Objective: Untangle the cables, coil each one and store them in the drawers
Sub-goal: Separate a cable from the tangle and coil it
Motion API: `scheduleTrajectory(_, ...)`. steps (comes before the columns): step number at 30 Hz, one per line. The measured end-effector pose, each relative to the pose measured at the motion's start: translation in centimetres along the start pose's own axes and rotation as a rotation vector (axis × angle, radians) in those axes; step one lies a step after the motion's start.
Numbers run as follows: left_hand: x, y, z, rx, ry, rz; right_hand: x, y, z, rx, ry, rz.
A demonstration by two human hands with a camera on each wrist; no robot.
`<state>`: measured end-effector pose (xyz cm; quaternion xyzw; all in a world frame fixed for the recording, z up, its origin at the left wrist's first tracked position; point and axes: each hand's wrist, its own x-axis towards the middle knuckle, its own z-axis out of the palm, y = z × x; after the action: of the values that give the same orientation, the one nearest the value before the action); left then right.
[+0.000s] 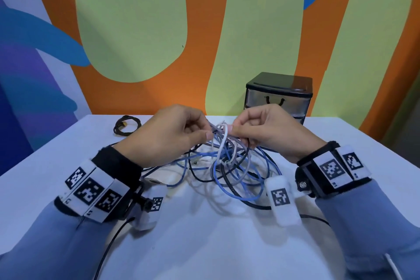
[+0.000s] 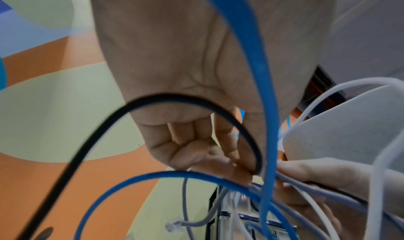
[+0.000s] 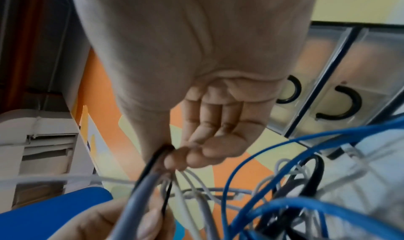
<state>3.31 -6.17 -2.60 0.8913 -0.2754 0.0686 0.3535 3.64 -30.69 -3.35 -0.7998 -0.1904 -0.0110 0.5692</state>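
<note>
A tangle of blue, grey, white and black cables point(image 1: 229, 166) lies mid-table, its top lifted between both hands. My left hand point(image 1: 181, 132) pinches strands at the top of the bundle; the left wrist view shows its fingers point(image 2: 218, 159) curled onto grey and blue cables point(image 2: 262, 140). Facing it a few centimetres away, my right hand point(image 1: 254, 129) pinches white and grey strands; in the right wrist view its fingertips point(image 3: 190, 159) close on grey and black cables point(image 3: 150, 174). The small drawer unit point(image 1: 279, 95) with clear drawers stands behind the right hand, drawers closed.
A coiled black cable point(image 1: 126, 125) lies at the table's back left. The white table point(image 1: 204, 245) ends near the painted wall. A black lead point(image 1: 109, 245) and a white lead point(image 1: 394, 268) run off the front edge.
</note>
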Motion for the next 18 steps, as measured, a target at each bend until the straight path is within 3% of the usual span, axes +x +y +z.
scheduleTrajectory(3, 0.4, 0.2, -0.1, -0.168, 0.219, 0.044, 0.0, -0.2, 0.5, 0.072, -0.016, -0.020)
scheduleTrajectory(5, 0.3, 0.8, -0.2, -0.302, 0.286, 0.074, 0.0, -0.2, 1.0, 0.078, -0.063, -0.016)
scheduleTrajectory(10, -0.3, 2.2, 0.8, -0.299, -0.023, 0.111, 0.0, -0.1, 1.8, 0.048, -0.123, -0.015)
scheduleTrajectory(12, -0.2, 1.8, 0.6, -0.300, -0.055, 0.088, 0.0, -0.4, 1.4, 0.152, -0.068, 0.011)
scheduleTrajectory(14, -0.3, 1.3, 0.3, -0.237, -0.089, 0.055, 0.2, -1.0, 0.6, 0.291, 0.078, 0.030)
scheduleTrajectory(16, -0.3, 0.9, 0.0, -0.177, -0.107, 0.028, 0.3, -1.7, -0.1, 0.460, 0.214, -0.014)
scheduleTrajectory(18, -0.1, 0.6, -0.1, -0.130, -0.083, 0.035, 0.1, -2.0, -0.5, 0.647, 0.227, -0.084)
